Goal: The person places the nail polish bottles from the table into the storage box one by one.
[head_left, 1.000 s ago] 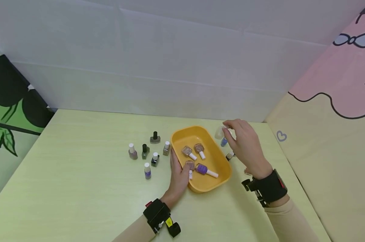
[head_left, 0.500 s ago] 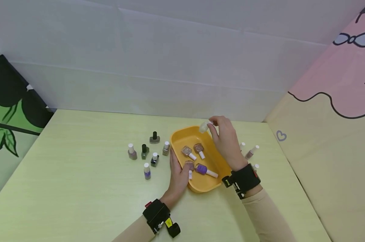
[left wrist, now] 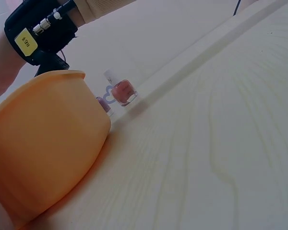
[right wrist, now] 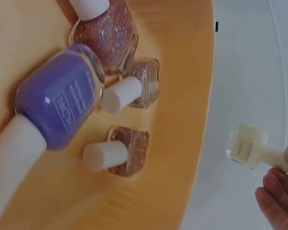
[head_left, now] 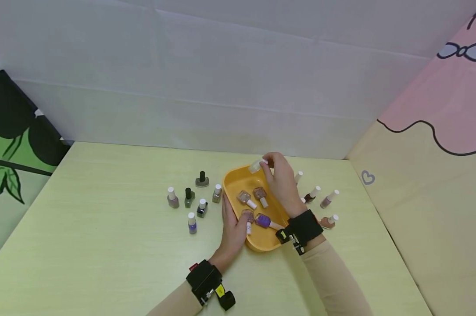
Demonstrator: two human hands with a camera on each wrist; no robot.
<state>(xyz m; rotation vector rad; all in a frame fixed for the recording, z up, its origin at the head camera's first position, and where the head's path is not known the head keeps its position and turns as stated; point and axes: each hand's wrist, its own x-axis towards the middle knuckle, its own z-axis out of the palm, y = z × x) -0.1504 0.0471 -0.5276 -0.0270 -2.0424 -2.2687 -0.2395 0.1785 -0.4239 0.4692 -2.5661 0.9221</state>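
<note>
Pale table [head_left: 103, 245] beneath, I'd lower the cream bottle [right wrist: 249, 144] gently, right hand [head_left: 280, 179] pinching its cap [right wrist: 277, 160], left hand [head_left: 232, 237] gripping the tray [head_left: 258, 242].

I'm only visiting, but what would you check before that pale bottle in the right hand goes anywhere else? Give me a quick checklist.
1. Pale bottle gripped: ok, the right hand pinches it by the cap.
2. Yellow tray steadied: ok, the left hand holds its side.
3. Room inside: ok, bare floor lies beyond the four bottles.
4. Bottle clear of the rim: cannot tell; it hangs near the far end, height unclear.
5. Cap screwed tight: cannot tell.
</note>
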